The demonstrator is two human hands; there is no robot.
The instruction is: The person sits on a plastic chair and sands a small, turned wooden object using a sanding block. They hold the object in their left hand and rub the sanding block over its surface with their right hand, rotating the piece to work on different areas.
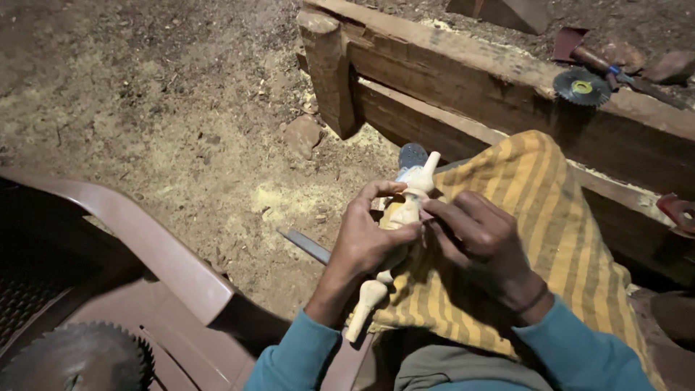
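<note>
A pale carved wooden piece [404, 210] with a narrow neck and a knob at its lower end lies across my lap. My left hand [368, 235] grips its middle, thumb and fingers wrapped round it. My right hand [478, 235] presses its fingers against the piece from the right side, possibly holding something small against the wood. A yellow striped cloth [536, 217] covers my knee under both hands. Both sleeves are teal.
A brown plastic chair [145, 253] stands at the left with a circular saw blade [79, 358] on its seat. Heavy wooden beams [463, 80] lie ahead, with a small saw disc [582, 87] and a tool on top. Sawdust covers the dirt floor [181, 130]. A flat metal file [308, 246] shows below my left hand.
</note>
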